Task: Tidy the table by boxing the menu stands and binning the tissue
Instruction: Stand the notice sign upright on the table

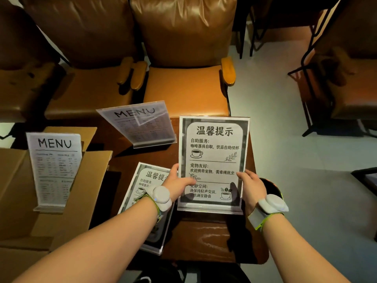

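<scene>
**Near-right table edge: notice stand held in both hands, box waits on the left**

On the left, the open cardboard box (67, 201) is the biggest thing in play. Flaps are spread, so the mouth is clear for loading. One MENU stand (55, 168) is upright in or on it; I can't tell whether its base sits inside or on a flap.

The dark wooden table (204, 237) carries the rest. At its far side, a second MENU stand (140, 125) leans back on its acrylic foot, not yet boxed. Near centre, a Chinese notice stand (142, 193) lies tilted, partly under the left forearm.

Task item in hand: a matching notice stand (212, 160), upright at the right edge of the table. Base looks at or just above the tabletop; can't say which. Left hand (177, 184) grasps its lower left edge, right hand (252, 186) its lower right edge, fingers wrapped behind the clear panel. My read: the low two-sided grip keeps the tall sheet from swinging on the way to the box.

Two stands plus this one remain unboxed.

No tissue or bin is visible.
</scene>
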Demonstrator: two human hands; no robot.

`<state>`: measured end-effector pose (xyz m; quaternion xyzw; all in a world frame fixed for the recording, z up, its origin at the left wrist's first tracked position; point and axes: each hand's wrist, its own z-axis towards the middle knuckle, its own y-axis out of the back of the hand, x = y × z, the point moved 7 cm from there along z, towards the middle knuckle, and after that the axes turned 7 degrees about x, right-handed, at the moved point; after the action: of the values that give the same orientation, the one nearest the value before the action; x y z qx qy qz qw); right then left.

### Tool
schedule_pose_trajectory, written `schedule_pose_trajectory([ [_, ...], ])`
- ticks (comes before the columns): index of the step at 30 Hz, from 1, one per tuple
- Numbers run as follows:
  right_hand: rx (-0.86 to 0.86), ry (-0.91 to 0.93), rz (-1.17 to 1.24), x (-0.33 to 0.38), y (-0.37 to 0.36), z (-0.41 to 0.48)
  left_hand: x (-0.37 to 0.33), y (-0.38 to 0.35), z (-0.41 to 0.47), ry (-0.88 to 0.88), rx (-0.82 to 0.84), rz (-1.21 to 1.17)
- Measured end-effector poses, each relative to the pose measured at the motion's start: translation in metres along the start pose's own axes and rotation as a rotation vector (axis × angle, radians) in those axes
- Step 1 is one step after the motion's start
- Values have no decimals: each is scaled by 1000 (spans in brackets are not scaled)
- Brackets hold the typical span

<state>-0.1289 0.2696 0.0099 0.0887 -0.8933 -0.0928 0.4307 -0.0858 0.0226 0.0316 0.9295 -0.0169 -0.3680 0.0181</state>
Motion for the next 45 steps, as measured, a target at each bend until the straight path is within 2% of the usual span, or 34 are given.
schedule_pose_trajectory([
  [4, -16, 54, 110, 25, 5, 12, -32, -3, 11, -64, -37, 35],
  [8, 8, 165, 30, 64, 13, 24, -62, -4, 19, -91, -42, 19],
  [13, 136, 337, 88, 120, 16, 35, -109, -8, 36, -219, 18, -27],
  [22, 122, 343, 95, 172, 29, 86, -166, -4, 83, -335, 76, -86],
  [29, 64, 342, 45, 174, 31, 122, -202, 0, 106, -370, -11, 152],
  [32, 30, 306, 31, 170, 36, 142, -204, -2, 126, -336, -25, 166],
  [38, 78, 266, 25, 156, 30, 172, -189, -7, 164, -229, -57, 116],
  [45, 97, 282, 42, 142, 25, 192, -168, -12, 191, -208, -54, 18],
])
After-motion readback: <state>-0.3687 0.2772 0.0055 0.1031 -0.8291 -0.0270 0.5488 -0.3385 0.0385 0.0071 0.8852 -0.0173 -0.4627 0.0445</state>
